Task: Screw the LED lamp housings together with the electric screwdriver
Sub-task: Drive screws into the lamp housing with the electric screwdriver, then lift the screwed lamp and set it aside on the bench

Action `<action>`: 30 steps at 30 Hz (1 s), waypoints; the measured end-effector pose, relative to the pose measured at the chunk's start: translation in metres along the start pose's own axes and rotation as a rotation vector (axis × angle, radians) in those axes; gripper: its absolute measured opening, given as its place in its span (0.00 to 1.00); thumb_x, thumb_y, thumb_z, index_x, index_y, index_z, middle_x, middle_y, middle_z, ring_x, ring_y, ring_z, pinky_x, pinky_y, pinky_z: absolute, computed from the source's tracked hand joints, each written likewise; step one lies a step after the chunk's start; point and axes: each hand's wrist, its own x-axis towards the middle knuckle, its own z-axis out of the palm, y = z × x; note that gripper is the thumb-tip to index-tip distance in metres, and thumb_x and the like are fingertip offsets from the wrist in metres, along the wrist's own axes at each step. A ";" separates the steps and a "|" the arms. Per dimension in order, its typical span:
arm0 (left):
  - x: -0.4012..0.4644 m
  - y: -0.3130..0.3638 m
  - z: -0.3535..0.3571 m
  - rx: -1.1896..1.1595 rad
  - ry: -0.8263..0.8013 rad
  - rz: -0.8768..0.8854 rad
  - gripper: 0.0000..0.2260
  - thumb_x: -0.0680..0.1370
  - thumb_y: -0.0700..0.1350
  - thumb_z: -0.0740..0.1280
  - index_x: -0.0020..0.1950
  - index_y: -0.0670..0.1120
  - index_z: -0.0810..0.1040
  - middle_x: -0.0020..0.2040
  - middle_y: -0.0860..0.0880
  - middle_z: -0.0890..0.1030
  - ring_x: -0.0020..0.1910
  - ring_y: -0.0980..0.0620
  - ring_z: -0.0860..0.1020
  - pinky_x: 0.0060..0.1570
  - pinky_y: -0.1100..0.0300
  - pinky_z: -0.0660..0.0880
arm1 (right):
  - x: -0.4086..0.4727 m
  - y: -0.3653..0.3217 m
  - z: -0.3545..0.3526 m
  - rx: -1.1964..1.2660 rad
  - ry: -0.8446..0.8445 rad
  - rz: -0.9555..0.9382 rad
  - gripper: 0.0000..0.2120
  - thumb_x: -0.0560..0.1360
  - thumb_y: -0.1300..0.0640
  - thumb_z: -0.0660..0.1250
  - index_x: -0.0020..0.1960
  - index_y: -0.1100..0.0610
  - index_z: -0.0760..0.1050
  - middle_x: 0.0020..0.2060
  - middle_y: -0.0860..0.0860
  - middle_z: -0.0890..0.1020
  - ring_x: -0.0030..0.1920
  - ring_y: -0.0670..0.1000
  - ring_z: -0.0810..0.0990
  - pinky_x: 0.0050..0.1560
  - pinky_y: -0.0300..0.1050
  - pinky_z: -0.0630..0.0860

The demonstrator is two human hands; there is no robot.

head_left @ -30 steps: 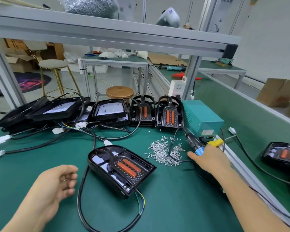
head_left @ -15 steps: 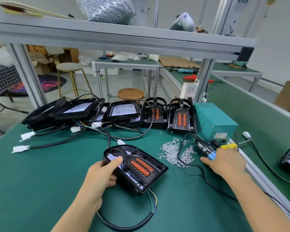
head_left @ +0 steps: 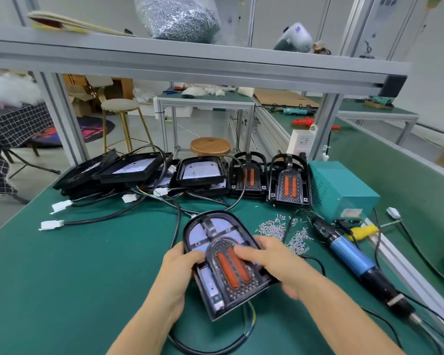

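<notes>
Left hand (head_left: 180, 267) gripping from the left, right hand (head_left: 272, 262) fingers curled over from the right, forearms converging

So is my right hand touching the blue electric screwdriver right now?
Apart. The head view shows the right hand resting on the black arch-shaped lamp housing, with bare green mat between it and the blue electric screwdriver.

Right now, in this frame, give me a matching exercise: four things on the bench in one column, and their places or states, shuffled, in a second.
1. black arch-shaped lamp housing with two orange strips
2. blue-bodied electric screwdriver
3. loose pile of small silver screws
4. teal metal power box

a. at the bench's back right
b. held by both hands
c. lying untouched right of the hands
d. scattered on the mat behind the hands

Pairs: 1-b, 2-c, 3-d, 4-a
</notes>
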 end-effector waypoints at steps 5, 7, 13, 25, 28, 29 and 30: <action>-0.004 0.004 0.019 -0.013 -0.266 0.033 0.21 0.78 0.61 0.56 0.59 0.53 0.81 0.57 0.56 0.82 0.58 0.60 0.78 0.61 0.59 0.68 | -0.012 -0.021 -0.027 0.138 0.118 -0.176 0.15 0.71 0.54 0.73 0.55 0.59 0.79 0.42 0.55 0.86 0.35 0.51 0.85 0.30 0.40 0.78; -0.002 0.004 0.021 -0.005 -0.285 0.078 0.21 0.76 0.66 0.54 0.58 0.61 0.80 0.59 0.62 0.80 0.60 0.65 0.75 0.61 0.62 0.64 | -0.015 -0.029 -0.035 0.122 0.114 -0.203 0.17 0.68 0.51 0.74 0.54 0.57 0.80 0.44 0.55 0.86 0.38 0.54 0.85 0.34 0.43 0.80; 0.033 0.009 -0.011 1.051 0.376 0.219 0.22 0.75 0.56 0.67 0.64 0.46 0.71 0.59 0.47 0.74 0.61 0.45 0.70 0.55 0.53 0.70 | -0.019 -0.034 -0.038 0.130 0.093 -0.210 0.15 0.69 0.52 0.74 0.54 0.56 0.81 0.47 0.56 0.86 0.43 0.58 0.85 0.43 0.49 0.83; 0.015 0.005 -0.016 0.539 0.346 0.304 0.04 0.79 0.42 0.62 0.46 0.50 0.73 0.32 0.52 0.78 0.31 0.51 0.75 0.35 0.58 0.71 | -0.020 -0.030 -0.029 0.142 0.115 -0.243 0.15 0.64 0.46 0.74 0.46 0.55 0.84 0.44 0.54 0.86 0.41 0.52 0.82 0.54 0.55 0.77; -0.003 0.007 -0.014 0.371 0.323 0.431 0.10 0.79 0.42 0.62 0.43 0.57 0.74 0.29 0.53 0.76 0.25 0.59 0.72 0.28 0.68 0.68 | -0.020 -0.033 -0.028 0.199 0.075 -0.284 0.15 0.63 0.48 0.75 0.46 0.55 0.84 0.44 0.56 0.86 0.40 0.54 0.83 0.44 0.51 0.83; -0.008 0.008 -0.013 0.347 0.310 0.476 0.12 0.79 0.42 0.62 0.43 0.59 0.75 0.29 0.54 0.76 0.27 0.60 0.73 0.28 0.71 0.67 | -0.020 -0.036 -0.027 0.213 0.061 -0.307 0.14 0.63 0.49 0.75 0.45 0.54 0.84 0.43 0.56 0.86 0.37 0.53 0.83 0.38 0.48 0.82; -0.011 0.010 -0.012 0.329 0.290 0.515 0.13 0.79 0.42 0.63 0.43 0.61 0.76 0.30 0.57 0.77 0.30 0.61 0.74 0.29 0.72 0.68 | -0.021 -0.039 -0.025 0.216 0.048 -0.334 0.13 0.62 0.49 0.75 0.44 0.53 0.84 0.42 0.56 0.85 0.35 0.53 0.83 0.34 0.46 0.81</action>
